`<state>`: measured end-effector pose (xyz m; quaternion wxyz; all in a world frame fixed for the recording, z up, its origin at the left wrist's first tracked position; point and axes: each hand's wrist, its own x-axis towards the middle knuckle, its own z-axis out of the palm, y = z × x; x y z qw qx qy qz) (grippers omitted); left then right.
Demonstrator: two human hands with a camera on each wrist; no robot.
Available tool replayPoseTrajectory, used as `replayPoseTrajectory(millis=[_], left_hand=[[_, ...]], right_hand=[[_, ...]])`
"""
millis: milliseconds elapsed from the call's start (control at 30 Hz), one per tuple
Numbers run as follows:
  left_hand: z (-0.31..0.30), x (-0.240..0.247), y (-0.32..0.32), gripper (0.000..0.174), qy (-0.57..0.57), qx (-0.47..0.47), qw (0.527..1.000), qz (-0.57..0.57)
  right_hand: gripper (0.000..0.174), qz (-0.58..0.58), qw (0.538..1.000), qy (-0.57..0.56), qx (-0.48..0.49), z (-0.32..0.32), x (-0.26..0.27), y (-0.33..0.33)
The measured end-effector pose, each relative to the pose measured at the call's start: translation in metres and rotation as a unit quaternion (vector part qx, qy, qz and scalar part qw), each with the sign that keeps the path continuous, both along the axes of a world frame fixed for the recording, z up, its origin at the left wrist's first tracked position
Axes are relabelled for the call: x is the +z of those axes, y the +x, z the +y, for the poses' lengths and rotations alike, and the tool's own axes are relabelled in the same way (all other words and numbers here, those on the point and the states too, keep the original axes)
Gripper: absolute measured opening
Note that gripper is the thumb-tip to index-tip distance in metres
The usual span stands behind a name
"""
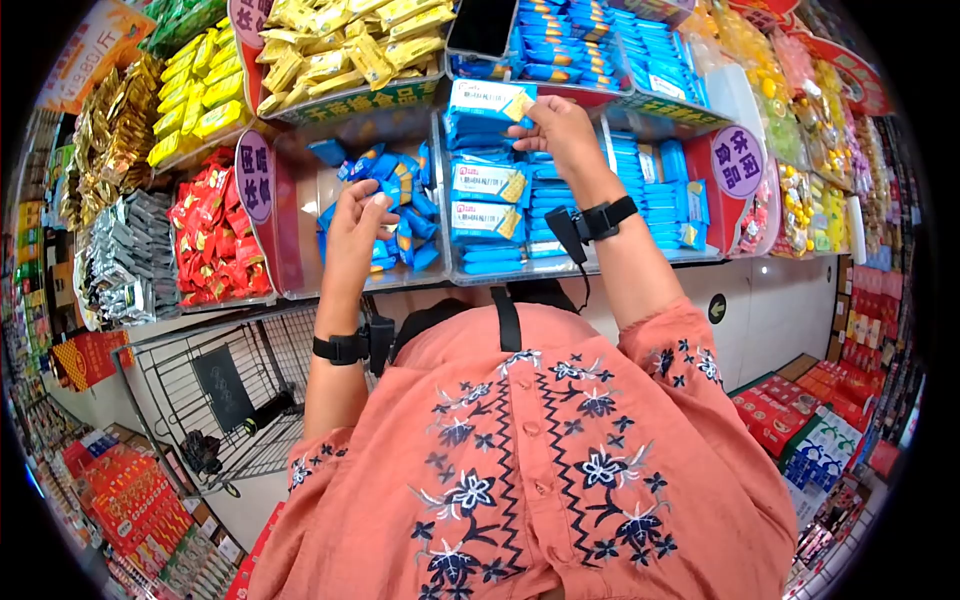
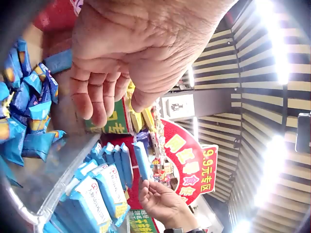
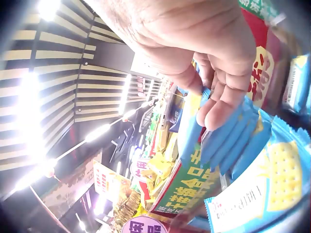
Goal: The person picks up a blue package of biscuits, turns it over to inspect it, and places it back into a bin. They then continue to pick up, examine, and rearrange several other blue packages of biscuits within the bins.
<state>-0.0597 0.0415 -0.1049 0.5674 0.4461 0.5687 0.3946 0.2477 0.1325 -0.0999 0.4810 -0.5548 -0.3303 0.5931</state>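
My right hand (image 1: 570,140) pinches the right end of a blue-and-white biscuit packet (image 1: 482,101) between thumb and fingers. It is held at the back of a bin where similar biscuit packets (image 1: 488,184) stand in rows, with a yellow cracker printed on the wrappers. In the right wrist view, the thumb and fingertips (image 3: 214,114) grip the packet's edge beside a row of upright packets (image 3: 233,141). Over the neighbouring bin of small blue snack packets (image 1: 405,190) hangs my left hand (image 1: 350,235), its fingers loosely bent and nothing in them.
Red packets (image 1: 218,235) fill the bin on the left, and yellow packets (image 1: 350,45) lie in the raised bin behind. A dark phone-like slab (image 1: 483,28) rests at the back. Clear bin walls (image 1: 441,200) divide the display. A wire shopping cart (image 1: 220,390) stands below left.
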Motion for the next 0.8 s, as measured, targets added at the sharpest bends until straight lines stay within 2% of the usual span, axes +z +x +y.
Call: replayPoseTrajectory(millis=[67, 167, 333, 400, 433, 467, 567, 667, 800], left_hand=[[-0.002, -0.009, -0.011, 0.042, -0.009, 0.011, 1.0, 0.012], [0.003, -0.022, -0.034, 0.042, -0.01, -0.003, 0.999, 0.048], [0.033, -0.043, -0.067, 0.046, -0.052, -0.029, 0.983, 0.172], [0.054, -0.084, -0.081, 0.044, 0.088, -0.044, 0.969, 0.226], [0.063, -0.089, -0.08, 0.043, 0.158, -0.053, 0.954, 0.251], [0.074, -0.093, -0.081, 0.046, 0.158, -0.086, 0.936, 0.303], [0.106, -0.098, -0.07, 0.048, 0.216, -0.072, 0.837, 0.498], [0.134, -0.085, -0.068, 0.048, 0.063, -0.034, 0.865, 0.496], [0.155, -0.127, -0.087, 0.049, 0.012, -0.038, 0.87, 0.491]], right_hand=[[0.032, -0.053, 0.998, 0.015, 0.004, -0.002, 0.006, -0.003], [0.04, -0.241, 0.97, 0.036, 0.01, -0.008, 0.012, 0.001], [0.04, -0.178, 0.984, 0.023, 0.018, -0.014, 0.0, 0.008], [0.039, -0.177, 0.983, 0.04, 0.004, -0.019, -0.001, 0.008], [0.039, -0.179, 0.983, 0.04, -0.001, -0.023, 0.001, 0.007], [0.038, -0.181, 0.983, 0.04, -0.007, -0.026, 0.006, 0.006], [0.036, -0.182, 0.982, 0.04, -0.001, -0.04, 0.016, 0.008], [0.037, -0.164, 0.986, 0.019, 0.005, -0.053, 0.017, 0.011], [0.041, -0.089, 0.996, -0.014, 0.005, -0.059, 0.009, 0.014]])
